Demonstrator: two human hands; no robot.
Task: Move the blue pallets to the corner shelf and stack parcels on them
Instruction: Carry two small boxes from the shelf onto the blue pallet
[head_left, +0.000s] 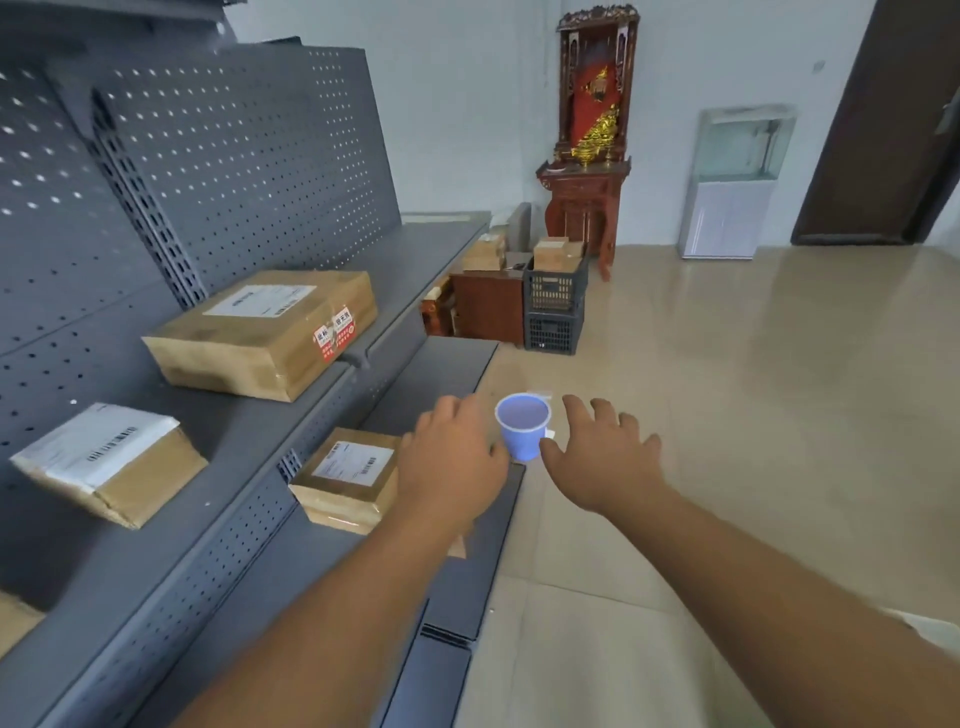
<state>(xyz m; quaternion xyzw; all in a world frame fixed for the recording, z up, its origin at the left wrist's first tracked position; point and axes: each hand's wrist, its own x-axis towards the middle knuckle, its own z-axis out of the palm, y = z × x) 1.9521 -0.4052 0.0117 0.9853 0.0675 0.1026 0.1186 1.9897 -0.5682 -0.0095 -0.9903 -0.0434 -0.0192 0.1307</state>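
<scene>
– On the far left, what is sitting on the grey metal shelving (218, 156)?

– A small parcel (111, 462) is lying on the middle shelf, brown cardboard with a white label wrapping over its top. Right of it on the same shelf, a large parcel (270, 332) is lying flat, taped, with a white label and a red-and-white sticker. The panels behind them are showing rows of punched holes.

– And lower down?

– A third parcel (348, 478) is resting on the bottom shelf, and the left forearm is partly covering it.

– What are the hands doing?

– The left hand (452, 462) is reaching forward, back up, fingers loosely bent and gripping nothing. Its thumb is lying just beside a blue cup (523, 426); whether it is touching, I cannot tell.

– Is the cup holding anything?

– It is standing mouth up by the bottom shelf's front edge, round and smooth like plastic. I cannot tell whether anything is in it.

– Any other containers?

– Farther back, two dark slotted crates are standing stacked. The upper crate (555, 291) is holding a cardboard box (556, 254); the lower crate (551, 332) is too dark to read.

– And the right hand (597, 457)?

– It is hovering just right of the cup, fingers spread wide, holding nothing.

– Beyond it?

– A carved reddish wooden cabinet (592, 130) is standing against the wall, then a glass tank (743, 143) is sitting on a white cabinet (724, 218), then a dark door (883, 130). The glossy tiled floor (727, 415) is reflecting light.
</scene>
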